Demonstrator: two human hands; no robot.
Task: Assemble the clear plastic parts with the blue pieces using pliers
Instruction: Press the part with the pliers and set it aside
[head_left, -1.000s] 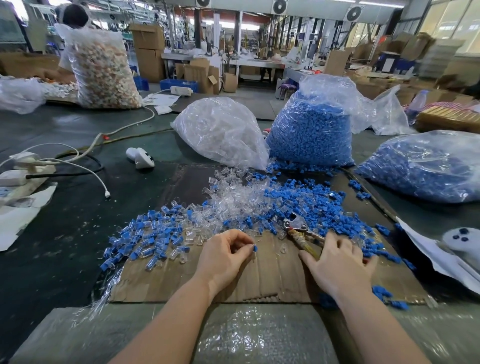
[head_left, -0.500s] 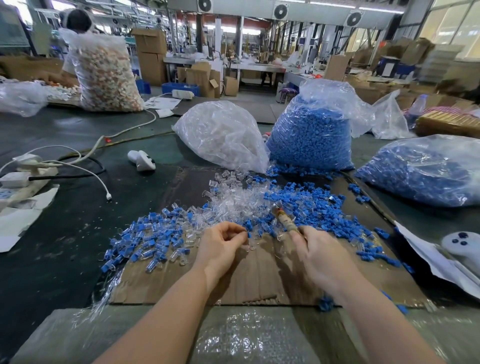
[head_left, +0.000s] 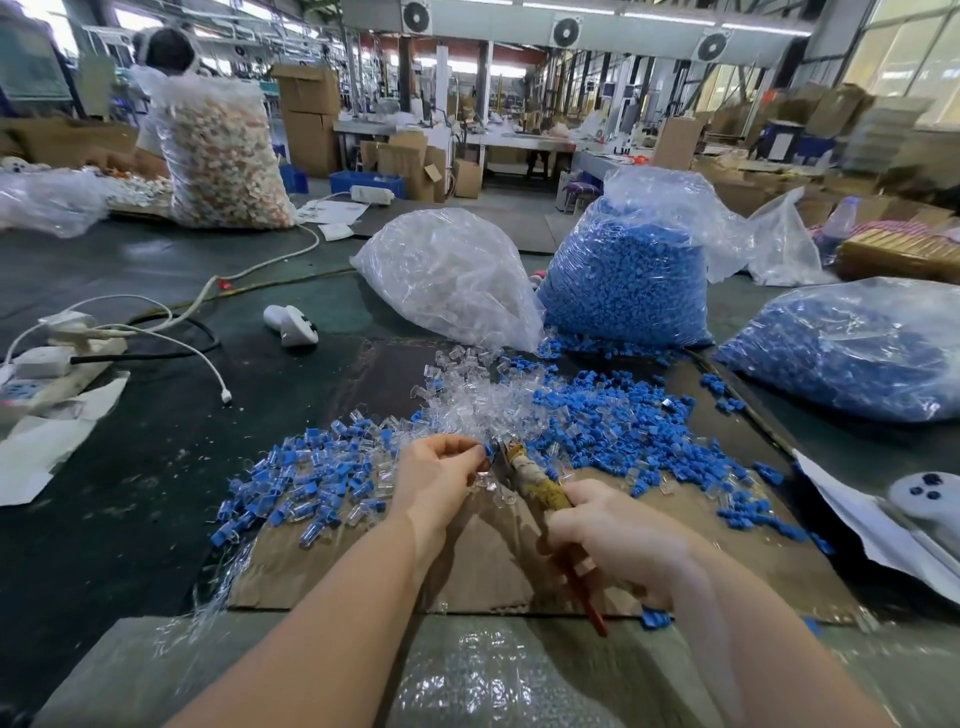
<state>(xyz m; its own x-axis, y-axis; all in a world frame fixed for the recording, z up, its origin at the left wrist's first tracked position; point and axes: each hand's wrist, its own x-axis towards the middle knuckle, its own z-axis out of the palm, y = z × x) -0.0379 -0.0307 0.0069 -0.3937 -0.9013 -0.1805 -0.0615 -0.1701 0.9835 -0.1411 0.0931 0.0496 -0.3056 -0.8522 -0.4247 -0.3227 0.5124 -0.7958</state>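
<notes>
Pinched in left hand fingertips above the cardboard: a small, light, likely slippery blue piece, met by pliers gripped at their handles in right hand.

The right hand grips the pliers by their handles, with the nose pointing toward 11 o'clock. The left hand pinches a small blue piece at the plier tip. Clear plastic parts and loose blue pieces are scattered at 12 o'clock on the cardboard sheet covering the desk.
</notes>
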